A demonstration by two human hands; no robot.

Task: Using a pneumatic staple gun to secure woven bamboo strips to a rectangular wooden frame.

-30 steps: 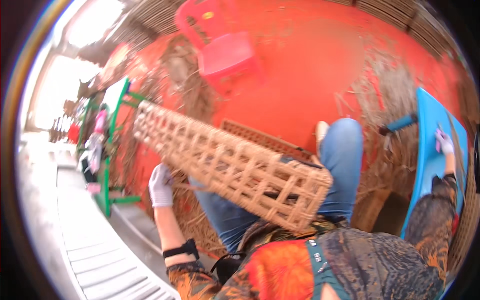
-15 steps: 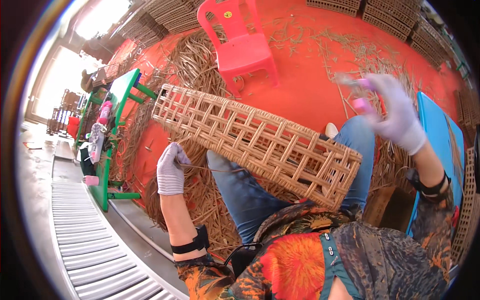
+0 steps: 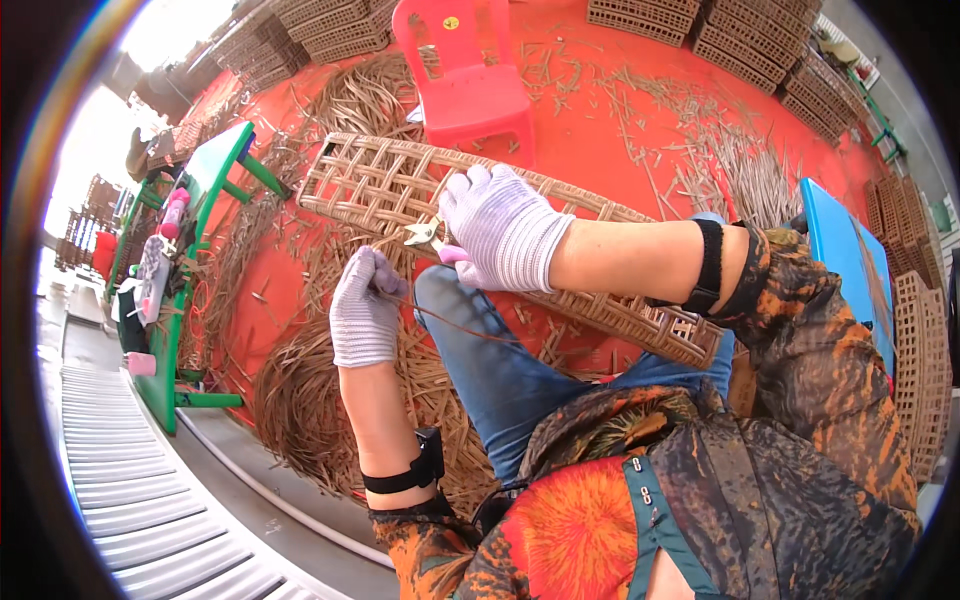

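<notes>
Left hand: the left hand point(image 3: 365, 310) wears a pale knit glove. Its fingers point(image 3: 380, 272) are clenched on a thin brown strand point(image 3: 450, 322) that runs from the hand across the knee.
Right hand: the right hand point(image 3: 505, 228) wears the same kind of glove. Its fingers are grasping small cutters point(image 3: 428, 236) with pink handles. The metal tip pokes out to the left, close to the left hand.
Basket: a long woven basket point(image 3: 390, 185) lies across the person's lap. It is light brown and full of square holes. The right hand rests on top of it. One end points up and left, and the other end sits by the right elbow.
Legs: blue jeans point(image 3: 490, 365) show under the basket.
Floor: the floor point(image 3: 620, 140) is red. Loose brown strips lie all over it, and a big round heap of strips point(image 3: 300, 410) sits just beside the left arm.
Chair: a red plastic chair point(image 3: 460, 70) stands just past the far side of the basket.
Desk: a green desk point(image 3: 190, 250) stands on the left with small things on it.
Far stacks: more woven baskets point(image 3: 770, 60) are stacked at the far edge of the floor.
Blue thing: a flat blue board point(image 3: 845, 260) stands on the right, beside the right sleeve.
</notes>
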